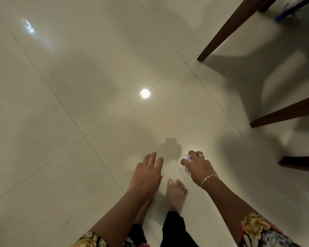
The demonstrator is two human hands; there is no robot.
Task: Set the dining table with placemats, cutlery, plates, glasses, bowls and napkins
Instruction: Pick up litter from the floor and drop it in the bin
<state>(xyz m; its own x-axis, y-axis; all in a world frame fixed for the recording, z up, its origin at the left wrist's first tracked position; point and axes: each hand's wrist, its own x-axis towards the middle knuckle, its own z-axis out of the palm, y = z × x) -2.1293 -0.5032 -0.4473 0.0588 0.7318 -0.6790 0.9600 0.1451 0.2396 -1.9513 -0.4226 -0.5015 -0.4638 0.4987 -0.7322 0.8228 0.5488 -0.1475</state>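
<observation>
As we look down on the floor (60, 157) of glossy cream tiles, our right hand (197, 165) curls round a crumpled white napkin (188, 160), soft and creased, held above the tiles just ahead of our bare feet (176, 191). Our left hand (146, 170) hangs beside it, apart, fingers straight and relaxed, holding nothing. Dark, square-cut wooden legs (235, 27) stand on the floor's right side. Thin grout lines cross the shiny tiles.

Left grip (146, 172) straight-fingered and forward, right grip (197, 167) (ring (201, 155), bracelet (208, 179)) curled around a white wad (188, 158).
</observation>
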